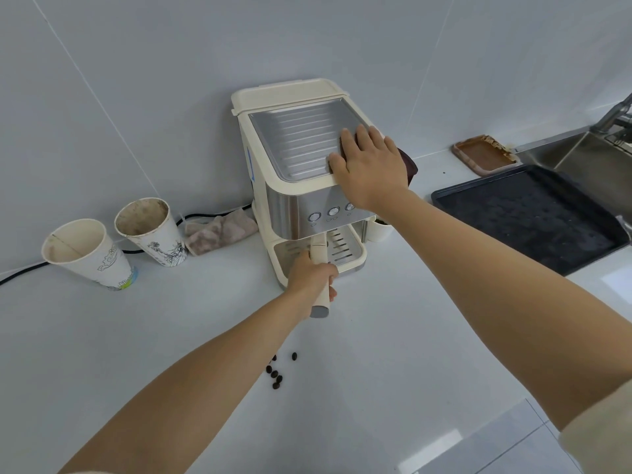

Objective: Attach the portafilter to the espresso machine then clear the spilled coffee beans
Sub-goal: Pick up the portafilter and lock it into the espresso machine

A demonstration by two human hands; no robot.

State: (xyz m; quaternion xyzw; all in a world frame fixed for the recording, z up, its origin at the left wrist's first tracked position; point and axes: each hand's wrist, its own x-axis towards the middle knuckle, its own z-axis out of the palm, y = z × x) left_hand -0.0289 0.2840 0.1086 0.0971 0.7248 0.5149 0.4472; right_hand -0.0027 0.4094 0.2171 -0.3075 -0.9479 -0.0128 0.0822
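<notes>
Portafilter gripped by left hand; 2 paper cups stained inside.

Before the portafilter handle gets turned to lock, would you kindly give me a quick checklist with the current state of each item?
1. Left hand grips the portafilter handle: ok.
2. Right hand braces the espresso machine top: ok.
3. Portafilter head seated in the group head: cannot tell, hidden.
4. Drip tray free of cups: ok.
5. Spilled coffee beans cleared from counter: not ok.
</notes>
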